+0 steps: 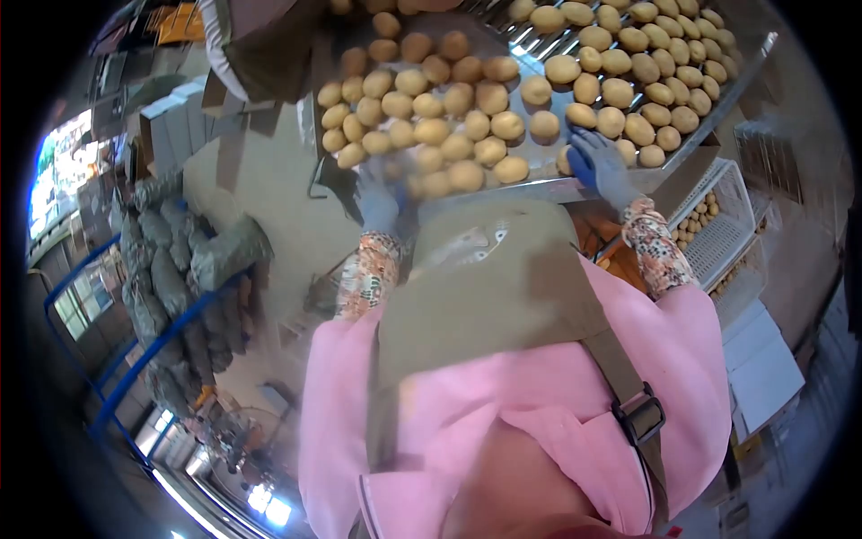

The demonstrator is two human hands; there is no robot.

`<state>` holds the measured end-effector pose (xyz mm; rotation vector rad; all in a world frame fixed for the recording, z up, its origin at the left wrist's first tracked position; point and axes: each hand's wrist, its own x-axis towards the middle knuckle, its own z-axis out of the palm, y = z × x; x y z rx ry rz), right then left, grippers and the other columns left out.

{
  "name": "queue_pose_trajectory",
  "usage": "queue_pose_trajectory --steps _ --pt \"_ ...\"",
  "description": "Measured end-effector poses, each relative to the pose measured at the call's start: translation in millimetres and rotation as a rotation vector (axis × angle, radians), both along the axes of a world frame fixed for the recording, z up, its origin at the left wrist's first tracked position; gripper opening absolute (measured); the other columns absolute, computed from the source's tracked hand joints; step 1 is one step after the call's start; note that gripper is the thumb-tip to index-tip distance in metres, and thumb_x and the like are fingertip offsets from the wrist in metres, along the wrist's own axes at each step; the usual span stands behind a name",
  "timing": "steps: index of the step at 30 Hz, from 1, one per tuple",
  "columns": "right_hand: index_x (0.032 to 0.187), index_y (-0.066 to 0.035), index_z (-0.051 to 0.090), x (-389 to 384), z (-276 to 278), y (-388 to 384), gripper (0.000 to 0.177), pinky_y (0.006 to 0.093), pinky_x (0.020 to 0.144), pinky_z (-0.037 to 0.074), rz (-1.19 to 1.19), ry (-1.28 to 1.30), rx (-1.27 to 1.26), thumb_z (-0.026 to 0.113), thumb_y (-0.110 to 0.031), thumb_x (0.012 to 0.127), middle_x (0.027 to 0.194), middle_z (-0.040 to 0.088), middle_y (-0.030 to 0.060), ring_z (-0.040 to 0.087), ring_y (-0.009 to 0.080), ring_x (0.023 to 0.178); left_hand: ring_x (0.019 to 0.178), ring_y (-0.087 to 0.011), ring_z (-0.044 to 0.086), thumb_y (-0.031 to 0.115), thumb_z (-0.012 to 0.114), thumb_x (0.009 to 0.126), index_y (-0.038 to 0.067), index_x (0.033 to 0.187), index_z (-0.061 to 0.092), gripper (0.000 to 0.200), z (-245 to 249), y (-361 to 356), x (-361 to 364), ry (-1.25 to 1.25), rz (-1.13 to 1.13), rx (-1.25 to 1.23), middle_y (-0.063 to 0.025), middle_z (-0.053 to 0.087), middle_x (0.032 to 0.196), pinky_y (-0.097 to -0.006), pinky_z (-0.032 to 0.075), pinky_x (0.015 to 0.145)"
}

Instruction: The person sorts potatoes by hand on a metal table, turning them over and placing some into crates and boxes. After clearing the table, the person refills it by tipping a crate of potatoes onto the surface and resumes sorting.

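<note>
We seem to be handling potatoes [432, 132] | left hand [378, 199] blurred, right hand [605, 165] beside potatoes: either's grasp we cannot tell | next move likely calls for gentle contact

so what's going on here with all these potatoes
A person in a pink top is working over potatoes spread on a metal table. The gloved left hand is at the near edge of the left-hand batch, a little blurred. The gloved right hand is by the right-hand batch; whether either grips one isn't clear. More potatoes sit in a white crate to the right.
</note>
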<state>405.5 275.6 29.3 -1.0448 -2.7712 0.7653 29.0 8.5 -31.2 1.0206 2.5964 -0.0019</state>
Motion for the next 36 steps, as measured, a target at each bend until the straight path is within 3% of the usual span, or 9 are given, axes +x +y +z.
queue_pose_trajectory --steps 5,7,14,18,21,24,26,30,36 --pt "0.127 -0.012 0.055 -55 -11 -36 0.044 0.0444 0.103 0.037 -0.116 0.327 -0.292 0.058 -0.028 0.087 0.130 0.055 0.0151 0.049 0.0334 0.122 0.127 -0.0396 0.041 0.044 0.059 0.085 0.013 0.137 0.044 0.062 109 35 48 0.185 -0.394 0.145 -0.0220 0.041 0.140 -0.0483 0.032 0.106" --pt "0.133 -0.018 0.051 -105 -16 -63 0.047 0.0500 0.109 0.028 -0.014 0.072 -0.108 0.057 -0.029 0.088 0.140 0.046 0.0162 0.040 0.0400 0.129 0.123 -0.0366 0.047 0.039 0.060 0.086 0.011 0.133 0.048 0.056 95 64 58 -0.471 -0.073 0.123 -0.0205 0.044 0.139 -0.0427 0.037 0.104" --pt "0.130 -0.020 0.053 -125 -1 -48 0.040 0.0497 0.109 0.028 0.140 0.185 -0.179 0.054 -0.022 0.090 0.143 0.044 0.0117 0.039 0.0405 0.130 0.142 -0.0397 0.015 0.050 0.049 0.088 0.027 0.145 0.036 0.063 63 17 62 -0.159 -0.207 0.072 -0.0136 0.019 0.155 -0.0556 0.012 0.113" --pt "0.127 -0.023 0.057 -98 -5 -34 0.039 0.0477 0.111 0.025 0.140 0.104 -0.171 0.058 -0.025 0.088 0.145 0.042 0.0109 0.035 0.0394 0.134 0.121 -0.0380 0.046 0.033 0.057 0.088 0.008 0.137 0.042 0.057 36 -45 33 -0.091 -0.136 0.407 -0.0195 0.042 0.139 -0.0494 0.037 0.101" --pt "0.126 -0.023 0.060 -117 12 -62 0.037 0.0456 0.116 0.010 0.280 -0.293 -0.195 0.056 -0.030 0.090 0.153 0.028 0.0098 0.016 0.0361 0.143 0.122 -0.0358 0.047 0.030 0.060 0.087 0.003 0.135 0.041 0.058 64 -61 29 -0.931 0.391 0.755 -0.0206 0.043 0.137 -0.0422 0.040 0.100" --pt "0.125 -0.026 0.061 -173 42 -78 0.037 0.0491 0.116 0.008 0.219 -0.542 -0.298 0.058 -0.032 0.089 0.153 0.028 0.0095 0.017 0.0393 0.142 0.123 -0.0394 0.046 0.025 0.055 0.091 0.003 0.130 0.047 0.045 11 -89 23 -0.413 0.398 0.689 -0.0252 0.042 0.137 -0.0393 0.038 0.102" --pt "0.125 -0.028 0.060 -178 -21 -69 0.037 0.0501 0.115 0.013 0.201 -0.090 -0.900 0.059 -0.033 0.088 0.152 0.031 0.0102 0.023 0.0408 0.139 0.127 -0.0395 0.041 0.032 0.053 0.092 0.004 0.132 0.047 0.049 -8 -97 20 -0.295 0.534 0.570 -0.0260 0.038 0.140 -0.0404 0.035 0.105" --pt "0.125 -0.023 0.060 -184 14 -92 0.037 0.0393 0.110 0.031 0.532 -0.227 -0.099 0.059 -0.029 0.089 0.144 0.042 0.0114 0.041 0.0318 0.131 0.137 -0.0448 0.022 0.054 0.046 0.089 0.022 0.138 0.044 0.059 -76 -110 12 -0.173 0.654 0.119 -0.0258 0.024 0.149 -0.0484 0.023 0.111" --pt "0.122 -0.024 0.062 -129 12 -64 0.035 0.0441 0.110 0.029 0.334 -0.057 -0.376 0.058 -0.033 0.089 0.134 0.054 0.0077 0.040 0.0342 0.132 0.141 -0.0482 0.009 0.068 0.044 0.082 0.029 0.143 0.039 0.072 -57 -101 13 -0.413 0.501 -0.230 -0.0258 0.012 0.154 -0.0526 0.015 0.113"
